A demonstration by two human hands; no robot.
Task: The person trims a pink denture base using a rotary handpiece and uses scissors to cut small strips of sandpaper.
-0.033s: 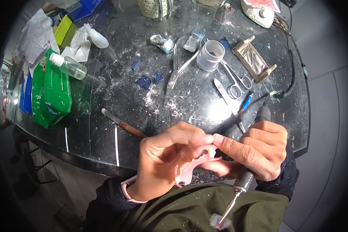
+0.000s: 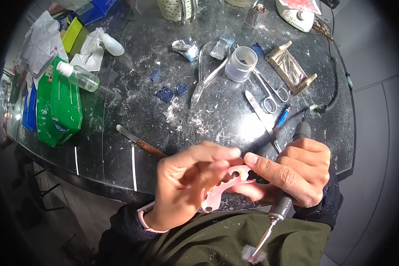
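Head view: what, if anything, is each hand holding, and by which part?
Right hand: the black-and-silver cylindrical handpiece, by its dark barrel. Left hand: the glossy pink curved plate, apparently by its upper-left edge; exact fingertip contact is blurred.

This is a workshop, by its look a dental lab: the dark surface (image 2: 119, 113), strewn with pale dust (image 2: 172, 114), carries pliers (image 2: 201, 87), scissors (image 2: 265, 89), a knife (image 2: 147, 147) and a rack (image 2: 303, 84) of metal bits (image 2: 290, 68), while the person's right hand (image 2: 297, 174) grips a rotary tool (image 2: 281, 207) near a pink denture (image 2: 218, 193).
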